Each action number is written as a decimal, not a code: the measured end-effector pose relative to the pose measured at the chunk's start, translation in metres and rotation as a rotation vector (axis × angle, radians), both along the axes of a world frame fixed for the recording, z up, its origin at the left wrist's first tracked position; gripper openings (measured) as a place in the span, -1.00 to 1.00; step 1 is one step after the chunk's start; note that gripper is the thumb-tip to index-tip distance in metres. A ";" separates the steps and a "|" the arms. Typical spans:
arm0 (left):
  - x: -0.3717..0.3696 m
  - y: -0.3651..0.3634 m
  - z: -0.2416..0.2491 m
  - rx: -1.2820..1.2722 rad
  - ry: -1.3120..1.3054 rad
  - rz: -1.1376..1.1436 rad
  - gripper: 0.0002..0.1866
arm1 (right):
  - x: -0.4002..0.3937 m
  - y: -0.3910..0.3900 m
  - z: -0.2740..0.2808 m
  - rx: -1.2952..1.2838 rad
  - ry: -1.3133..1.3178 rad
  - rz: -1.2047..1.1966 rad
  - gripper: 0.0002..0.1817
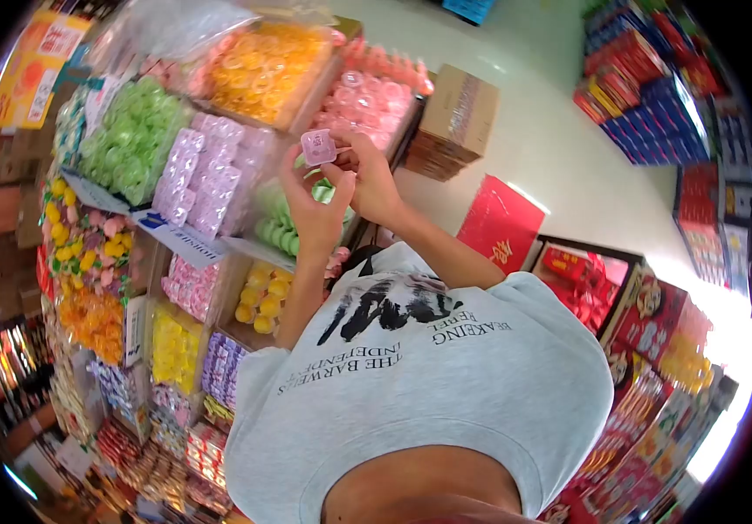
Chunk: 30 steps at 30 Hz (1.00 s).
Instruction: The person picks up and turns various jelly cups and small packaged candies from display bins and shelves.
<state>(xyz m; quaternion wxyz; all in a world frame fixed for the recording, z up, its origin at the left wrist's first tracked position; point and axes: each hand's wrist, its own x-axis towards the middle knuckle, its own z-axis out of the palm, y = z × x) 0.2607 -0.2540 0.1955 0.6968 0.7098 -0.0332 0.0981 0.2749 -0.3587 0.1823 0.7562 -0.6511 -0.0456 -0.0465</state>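
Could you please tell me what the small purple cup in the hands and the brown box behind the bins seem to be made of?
Purple cup: likely thin glossy plastic with a sealed film lid, judging by its sheen. Brown box: matte corrugated cardboard, apparently, given its dull tan faces and taped seam.

One view only, from a camera worn on the person's head. It looks steeply down and forward, so the person's own grey shirt [446, 367] fills the lower middle, very near the lens. A fisheye lens bends the scene and leaves black corners. Ahead and to the left, close by, stands the sweets display [175, 166]; the pale floor [550, 140] runs off to the upper right, with red boxes [655, 341] along the right edge.
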 end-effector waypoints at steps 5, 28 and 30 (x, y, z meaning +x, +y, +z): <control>-0.057 -0.045 0.010 -0.103 -0.002 -0.275 -0.20 | -0.081 -0.048 0.018 -0.117 0.055 -0.268 -0.49; -0.290 -0.287 -0.007 -0.080 -0.247 -1.259 -0.31 | -0.396 -0.229 0.025 -0.235 -0.091 -1.350 -0.60; -0.322 -0.316 -0.004 -0.080 -0.278 -1.325 -0.31 | -0.432 -0.252 0.028 -0.337 -0.090 -1.450 -0.59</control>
